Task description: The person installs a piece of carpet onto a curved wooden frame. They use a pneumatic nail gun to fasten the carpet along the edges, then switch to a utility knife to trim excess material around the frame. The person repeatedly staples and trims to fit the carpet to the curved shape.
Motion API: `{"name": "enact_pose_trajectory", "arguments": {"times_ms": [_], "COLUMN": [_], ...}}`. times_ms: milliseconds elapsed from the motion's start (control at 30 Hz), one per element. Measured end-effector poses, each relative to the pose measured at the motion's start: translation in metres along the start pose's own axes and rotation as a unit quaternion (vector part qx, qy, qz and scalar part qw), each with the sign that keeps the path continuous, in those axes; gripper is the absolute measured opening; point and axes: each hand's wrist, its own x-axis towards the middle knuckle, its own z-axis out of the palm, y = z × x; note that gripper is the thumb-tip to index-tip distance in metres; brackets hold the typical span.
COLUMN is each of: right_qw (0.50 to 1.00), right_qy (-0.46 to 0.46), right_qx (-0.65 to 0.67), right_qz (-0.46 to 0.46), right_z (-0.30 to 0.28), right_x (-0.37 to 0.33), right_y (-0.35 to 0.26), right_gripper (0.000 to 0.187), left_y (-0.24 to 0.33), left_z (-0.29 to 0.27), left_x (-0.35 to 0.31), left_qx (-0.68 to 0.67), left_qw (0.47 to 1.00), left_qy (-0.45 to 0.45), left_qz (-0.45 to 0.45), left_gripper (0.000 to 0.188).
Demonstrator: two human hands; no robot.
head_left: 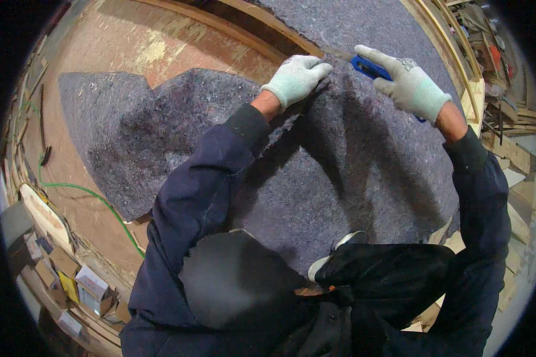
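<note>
Grey speckled felt spreads beneath me, with a cut edge running near my left hand. My left hand, in a pale work glove, is closed on the felt's edge at upper centre. Just to the right, my gloved right hand is wrapped round a blue-handled knife. Its light blade points left, close to the felt and a wooden beam. A loose flap of felt lies to the left of my left forearm. My shoes rest on the felt.
Wooden beams frame a gap at the top. A reddish-brown board lies at upper left. A green cord crosses it on the left. Cardboard boxes stand at lower left; wood scraps lie on the right.
</note>
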Motion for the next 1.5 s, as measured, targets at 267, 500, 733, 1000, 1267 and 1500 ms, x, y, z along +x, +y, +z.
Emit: {"name": "enact_pose_trajectory", "arguments": {"times_ms": [267,500,733,1000,1267,1500], "right_qw": [0.982,0.974,0.972,0.950,0.952,0.949], "right_qy": [0.022,0.033,0.042,0.011,-0.011,-0.045], "right_qx": [-0.158,-0.202,-0.204,-0.283,-0.283,-0.298], "right_qz": [-0.101,-0.100,-0.110,-0.133,-0.114,-0.089], "right_z": [0.011,0.018,0.018,0.024,0.008,0.013], "right_x": [0.019,0.037,0.026,0.049,0.024,0.032], "right_y": [0.025,0.025,0.014,-0.014,0.011,0.004], "right_gripper": [0.066,0.057,0.063,0.041,0.055,0.060], "left_y": [0.001,0.004,0.009,0.008,0.016,0.025], "left_z": [0.005,0.007,0.009,0.013,0.010,0.016], "left_x": [0.000,0.000,-0.002,-0.003,-0.010,-0.013], "left_qx": [0.030,0.059,0.076,0.083,0.072,0.112], "left_qw": [0.999,0.998,0.995,0.995,0.996,0.991], "left_qy": [0.029,0.037,0.058,0.054,0.052,0.069], "left_qz": [0.010,-0.012,0.020,-0.018,-0.010,-0.002], "left_gripper": [0.039,0.040,0.040,0.040,0.036,0.035]}}
